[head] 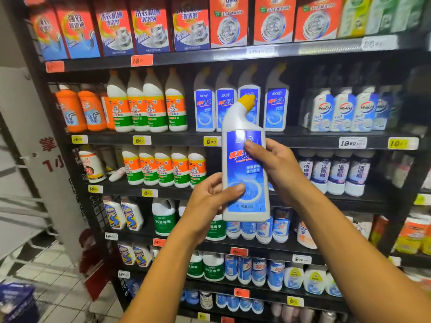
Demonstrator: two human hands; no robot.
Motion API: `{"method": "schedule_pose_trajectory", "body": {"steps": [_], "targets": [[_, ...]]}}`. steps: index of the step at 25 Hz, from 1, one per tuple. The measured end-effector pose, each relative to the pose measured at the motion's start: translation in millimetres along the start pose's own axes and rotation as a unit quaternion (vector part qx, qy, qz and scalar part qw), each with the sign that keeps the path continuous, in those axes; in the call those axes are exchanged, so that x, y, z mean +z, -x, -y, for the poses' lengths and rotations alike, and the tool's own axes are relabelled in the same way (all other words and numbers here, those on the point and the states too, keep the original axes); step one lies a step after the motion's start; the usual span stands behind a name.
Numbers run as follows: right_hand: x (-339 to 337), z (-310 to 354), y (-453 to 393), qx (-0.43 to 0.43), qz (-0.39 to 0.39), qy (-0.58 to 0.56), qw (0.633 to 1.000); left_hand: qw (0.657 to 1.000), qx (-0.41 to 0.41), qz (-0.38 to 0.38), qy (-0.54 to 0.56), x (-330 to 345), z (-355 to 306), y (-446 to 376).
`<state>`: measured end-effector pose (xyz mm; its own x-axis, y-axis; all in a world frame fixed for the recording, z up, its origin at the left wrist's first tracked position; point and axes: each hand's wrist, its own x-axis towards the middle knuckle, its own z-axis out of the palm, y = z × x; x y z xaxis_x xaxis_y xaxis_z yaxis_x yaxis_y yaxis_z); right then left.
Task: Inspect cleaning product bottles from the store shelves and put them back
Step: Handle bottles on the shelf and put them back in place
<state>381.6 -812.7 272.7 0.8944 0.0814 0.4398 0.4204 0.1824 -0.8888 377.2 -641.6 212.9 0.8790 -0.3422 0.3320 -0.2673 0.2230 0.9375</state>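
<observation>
I see both hands gripping a white bottle [245, 173] with a blue label and yellow cap, upright, near me in front of the shelves [256, 138]. The left hand [210, 201] grips its lower left edge; the right hand [277, 169] wraps its right side.

Both hands [233, 183] grip one bottle [245, 173] — upright, before shelves [279, 138].

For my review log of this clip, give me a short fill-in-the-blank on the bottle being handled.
1. The held bottle has a ___ cap.
2. Its label is mostly ___.
3. It is gripped by ___ hands, the left hand low and the right hand higher.
4. Matching bottles stand on the shelf ___ it.

Missing words: yellow; blue; both; behind
</observation>
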Motion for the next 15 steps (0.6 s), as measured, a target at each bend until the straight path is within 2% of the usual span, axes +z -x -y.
{"method": "schedule_pose_trajectory", "body": {"steps": [4,7,15], "targets": [[9.4,4.8,-1.5,-0.016,0.003,-0.017,1.000,1.000,-0.011,0.017,-0.023,-9.1,-11.5,-2.7],[17.5,1.6,-3.2,-0.023,-0.001,-0.029,0.999,1.000,0.000,0.026,0.005,-15.7,-10.7,-2.2],[29.2,-5.1,-10.2,-0.018,0.012,-0.026,0.999,0.999,0.045,0.001,0.016,-26.7,-14.3,0.1]]}}
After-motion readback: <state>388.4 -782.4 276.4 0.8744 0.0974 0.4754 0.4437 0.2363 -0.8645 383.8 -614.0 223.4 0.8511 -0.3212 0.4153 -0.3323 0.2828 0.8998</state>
